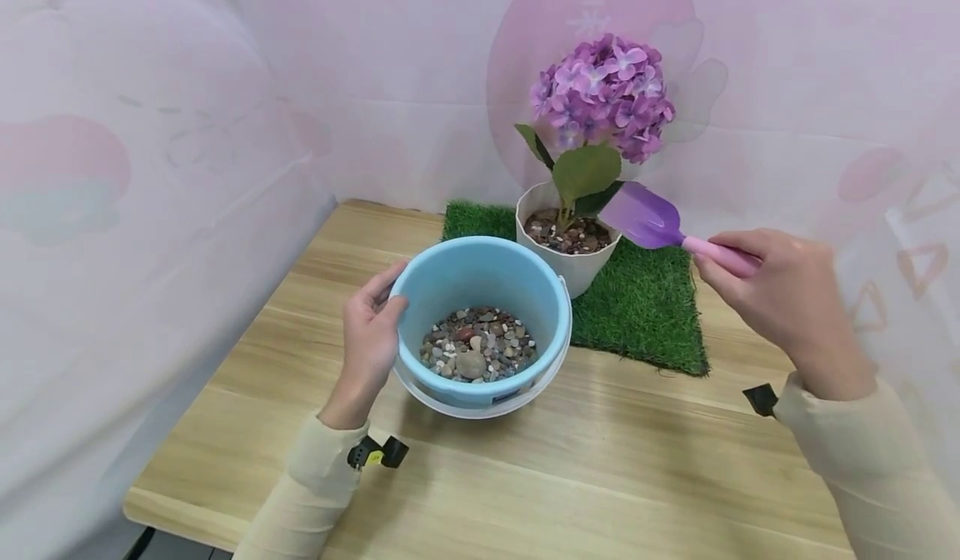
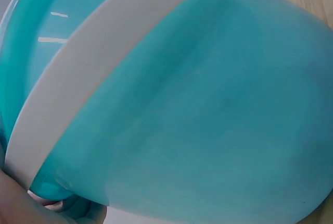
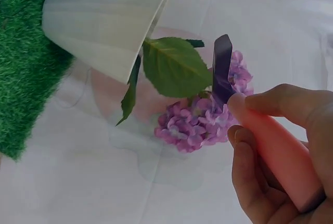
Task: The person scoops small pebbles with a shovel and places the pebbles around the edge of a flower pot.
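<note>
My left hand [image 1: 369,335] grips the left rim of a light blue bucket [image 1: 480,247], its thumb over the edge; multicoloured pebbles [image 1: 480,347] lie in the bottom. In the left wrist view the bucket's side [image 2: 208,109] fills most of the picture. My right hand [image 1: 783,293] holds the pink handle [image 1: 723,256] of a small shovel with a purple blade [image 1: 643,214], raised beside the white flower pot [image 1: 573,268]. The right wrist view shows my right fingers curled round the handle [image 3: 276,151]. No pebbles show on the blade.
Purple flowers [image 1: 603,93] with green leaves [image 1: 587,168] rise from the pot, which has small stones [image 1: 577,237] in it and stands on a green grass mat [image 1: 645,310]. The wooden table [image 1: 600,452] is backed by a white and pink cloth [image 1: 420,85].
</note>
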Demonstrator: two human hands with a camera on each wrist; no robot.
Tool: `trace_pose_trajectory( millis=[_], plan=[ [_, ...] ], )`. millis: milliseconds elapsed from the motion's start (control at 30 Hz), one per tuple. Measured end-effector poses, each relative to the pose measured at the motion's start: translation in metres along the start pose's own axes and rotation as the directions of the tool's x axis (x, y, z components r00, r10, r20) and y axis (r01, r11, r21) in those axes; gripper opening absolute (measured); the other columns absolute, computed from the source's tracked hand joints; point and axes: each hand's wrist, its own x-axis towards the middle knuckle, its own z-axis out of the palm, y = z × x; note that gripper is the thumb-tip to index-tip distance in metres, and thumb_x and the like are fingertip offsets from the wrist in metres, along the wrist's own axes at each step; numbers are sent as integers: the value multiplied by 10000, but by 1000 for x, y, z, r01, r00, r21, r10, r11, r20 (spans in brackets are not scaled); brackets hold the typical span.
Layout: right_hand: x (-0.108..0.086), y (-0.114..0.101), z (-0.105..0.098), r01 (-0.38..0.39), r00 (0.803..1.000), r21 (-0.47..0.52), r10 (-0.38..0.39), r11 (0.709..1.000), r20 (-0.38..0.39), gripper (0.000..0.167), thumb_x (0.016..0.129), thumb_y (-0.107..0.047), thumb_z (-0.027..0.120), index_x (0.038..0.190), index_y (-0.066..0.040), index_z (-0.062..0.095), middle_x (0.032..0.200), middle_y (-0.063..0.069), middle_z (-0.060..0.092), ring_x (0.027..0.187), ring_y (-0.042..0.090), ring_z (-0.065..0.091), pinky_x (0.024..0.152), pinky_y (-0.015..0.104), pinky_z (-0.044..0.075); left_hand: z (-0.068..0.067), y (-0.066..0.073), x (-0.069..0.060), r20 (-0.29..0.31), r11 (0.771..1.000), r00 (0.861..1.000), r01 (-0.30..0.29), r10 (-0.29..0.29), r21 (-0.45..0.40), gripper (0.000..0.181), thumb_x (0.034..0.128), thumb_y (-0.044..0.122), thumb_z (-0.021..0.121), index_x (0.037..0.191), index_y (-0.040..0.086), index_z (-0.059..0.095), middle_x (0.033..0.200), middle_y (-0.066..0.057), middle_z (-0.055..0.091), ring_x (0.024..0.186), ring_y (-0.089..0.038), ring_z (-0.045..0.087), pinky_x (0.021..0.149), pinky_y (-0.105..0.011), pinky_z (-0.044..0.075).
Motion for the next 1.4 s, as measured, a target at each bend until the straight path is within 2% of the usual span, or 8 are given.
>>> trace_pose_trajectory(
  millis=[100,200,300,533,700,867,1200,1400],
  plan=[
    [7,-7,3,29,999,16,-29,999,34,119,819,-127,852,935,-101,860,835,83,820,741,-215,531,632,30,412,1,1,-4,-17,1000,1000,-8,8,7,495,997,-22,502,1488,-10,565,1520,-196,595,1378,-359,615,1061,-420,585],
    [14,-14,6,43,996,52,-47,998,74,149,811,-106,861,960,-106,859,875,91,826,708,60,705,669,22,424,3,1,-7,-26,1000,999,-21,22,6,489,995,-25,501,1478,-25,569,1493,-216,613,1364,-372,624,1046,-425,590],
    [21,-20,10,72,991,88,-81,994,109,171,803,-86,866,974,-92,855,889,103,826,720,274,766,699,16,444,4,2,-11,-30,1000,999,-29,29,7,485,992,-27,502,1471,-19,579,1470,-216,631,1354,-369,632,1038,-419,593],
    [36,-31,17,173,964,98,-189,980,189,153,784,-60,873,933,-52,841,818,76,805,653,211,726,610,110,529,6,2,-14,2,999,999,-37,37,28,491,996,-24,501,1481,-5,574,1481,-213,623,1357,-375,628,1035,-439,593],
    [45,-41,19,230,939,125,-254,965,230,155,757,-60,893,902,-70,839,763,29,782,584,112,630,528,138,481,-2,3,-10,77,998,997,-26,21,60,491,993,-22,533,1483,-15,554,1491,-228,606,1373,-395,613,1041,-483,599],
    [55,-51,22,279,907,180,-320,943,274,95,795,-110,904,854,-116,830,746,-16,777,556,25,573,492,128,454,-8,3,-1,149,996,988,-49,38,70,506,965,-51,536,1471,-36,546,1497,-240,584,1420,-395,570,1145,-509,537],
    [68,-71,34,250,798,178,-306,952,519,131,923,-225,821,820,-144,823,668,-67,681,535,32,494,508,225,480,-6,4,14,246,988,968,-87,54,127,518,997,15,512,1514,-14,519,1522,-218,576,1409,-398,578,1120,-543,558],
    [75,-81,43,270,739,201,-336,942,583,238,925,-226,818,714,-164,728,608,-76,578,531,50,452,501,224,446,-8,4,18,272,985,959,-120,82,127,533,988,9,523,1520,-4,521,1514,-233,588,1374,-423,605,1041,-509,610]
  ],
)
